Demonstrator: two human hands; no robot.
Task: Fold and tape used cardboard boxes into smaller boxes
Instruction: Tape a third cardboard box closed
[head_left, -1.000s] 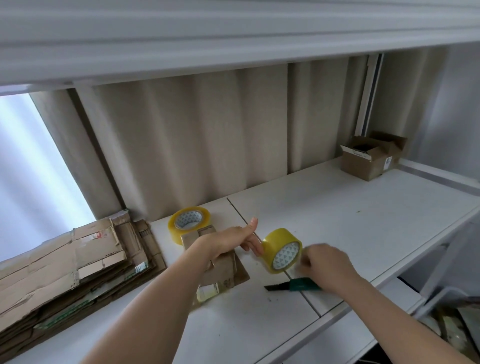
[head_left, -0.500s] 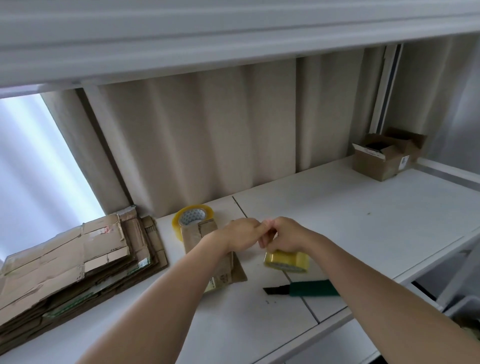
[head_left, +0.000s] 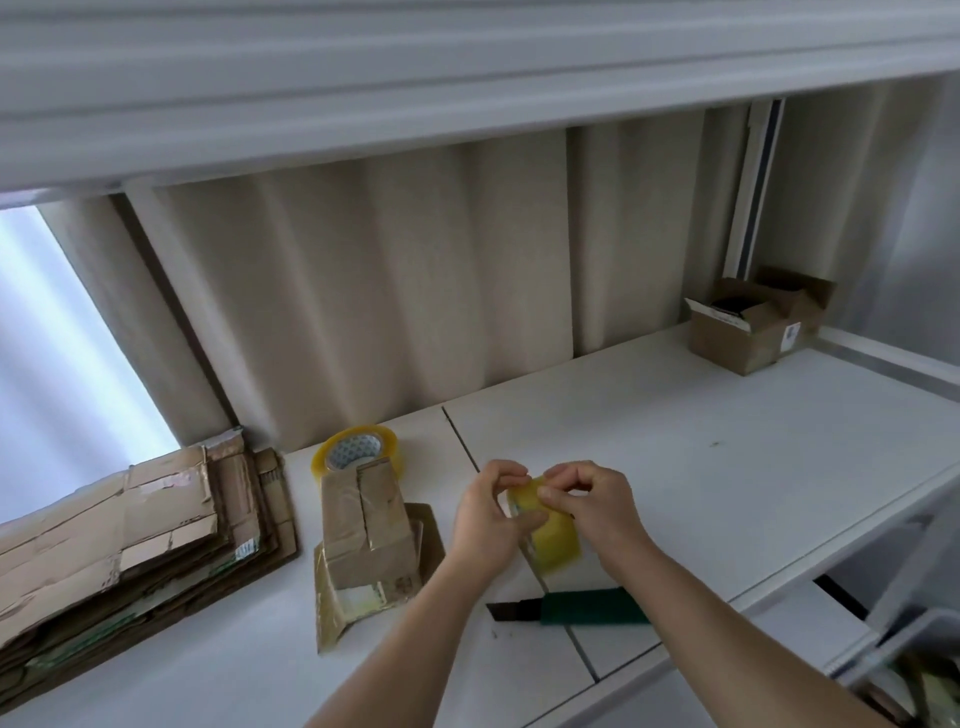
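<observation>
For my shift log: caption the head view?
Both hands, left and right, pick at a tape roll above the knife.

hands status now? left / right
Left hand: grips the yellow tape roll.
Right hand: fingers pinching at the same roll's rim.

Packing workroom, white workbench (head_left: 675, 467), flattened cardboard stack (head_left: 130, 530)

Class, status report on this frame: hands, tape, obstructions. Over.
Both hands, left and right, gripping yellow tape roll. Small taped box beside. Cutter near wrists.
</observation>
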